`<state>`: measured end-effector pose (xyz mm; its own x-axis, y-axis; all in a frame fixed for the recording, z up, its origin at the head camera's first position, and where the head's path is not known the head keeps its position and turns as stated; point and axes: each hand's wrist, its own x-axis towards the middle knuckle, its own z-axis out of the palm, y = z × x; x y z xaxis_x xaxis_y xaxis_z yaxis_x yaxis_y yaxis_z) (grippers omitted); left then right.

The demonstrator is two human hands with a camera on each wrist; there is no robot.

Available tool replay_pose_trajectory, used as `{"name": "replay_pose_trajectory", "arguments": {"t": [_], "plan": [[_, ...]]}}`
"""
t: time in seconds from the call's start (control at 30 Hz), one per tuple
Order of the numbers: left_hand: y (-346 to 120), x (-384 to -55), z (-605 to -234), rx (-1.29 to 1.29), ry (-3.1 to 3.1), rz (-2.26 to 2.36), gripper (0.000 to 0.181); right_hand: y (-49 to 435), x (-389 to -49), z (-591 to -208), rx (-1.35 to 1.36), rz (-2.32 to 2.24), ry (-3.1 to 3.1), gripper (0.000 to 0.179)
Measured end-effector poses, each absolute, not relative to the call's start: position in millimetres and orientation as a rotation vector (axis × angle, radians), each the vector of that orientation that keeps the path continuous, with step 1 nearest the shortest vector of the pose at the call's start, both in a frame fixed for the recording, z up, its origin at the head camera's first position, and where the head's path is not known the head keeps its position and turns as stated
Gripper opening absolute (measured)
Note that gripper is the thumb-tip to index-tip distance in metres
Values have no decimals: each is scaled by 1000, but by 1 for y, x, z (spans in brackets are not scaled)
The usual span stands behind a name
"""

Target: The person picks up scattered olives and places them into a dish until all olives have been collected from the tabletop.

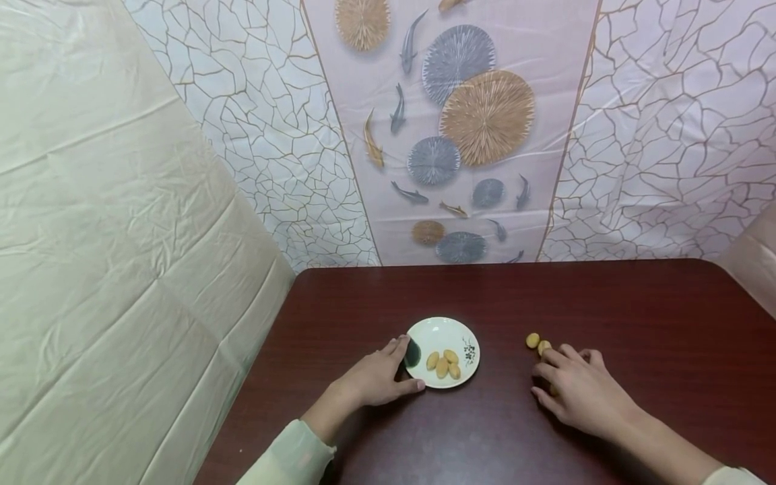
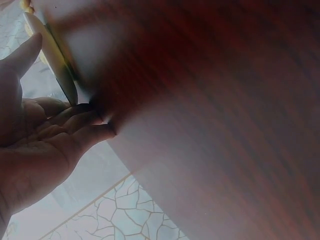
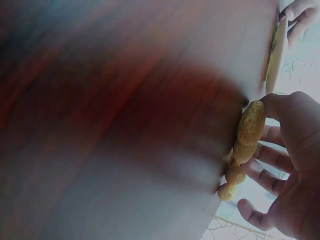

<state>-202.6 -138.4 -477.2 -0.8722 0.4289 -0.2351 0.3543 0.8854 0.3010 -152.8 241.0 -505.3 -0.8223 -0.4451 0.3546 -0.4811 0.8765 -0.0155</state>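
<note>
A round white plate (image 1: pixel 451 330) with a dark green patch and a small plant print sits on the table. Several yellow-brown, oval, nut-like pieces (image 1: pixel 442 367) lie on it. My left hand (image 1: pixel 378 378) touches the plate's left side, fingers fairly straight at the rim and thumb by the near edge. To the right, my right hand (image 1: pixel 582 391) bends loosely over a row of similar pieces (image 1: pixel 533 340). In the right wrist view, the nearest wrinkled piece (image 3: pixel 251 123) stands by the thumb, with others beyond it by the fingers. No firm pinch shows; fingers partly hide the row.
The dark red-brown table (image 1: pixel 485 438) has rounded far corners. A patterned cloth (image 1: pixel 461 202) with fish and round leaf shapes hangs behind it. Pale creased fabric (image 1: pixel 139 236) rises along the left side.
</note>
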Motion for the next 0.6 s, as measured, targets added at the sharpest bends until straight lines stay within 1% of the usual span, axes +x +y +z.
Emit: {"name": "replay_pose_trajectory", "arguments": {"t": [0.37,0.6], "plan": [[-139,-203,-478,583,2758,359,104,243,-149,-502,686,181,-2753,23],[-138,-203,-480,580,2756,361,104,243,-145,-500,697,156,-2767,29]]}}
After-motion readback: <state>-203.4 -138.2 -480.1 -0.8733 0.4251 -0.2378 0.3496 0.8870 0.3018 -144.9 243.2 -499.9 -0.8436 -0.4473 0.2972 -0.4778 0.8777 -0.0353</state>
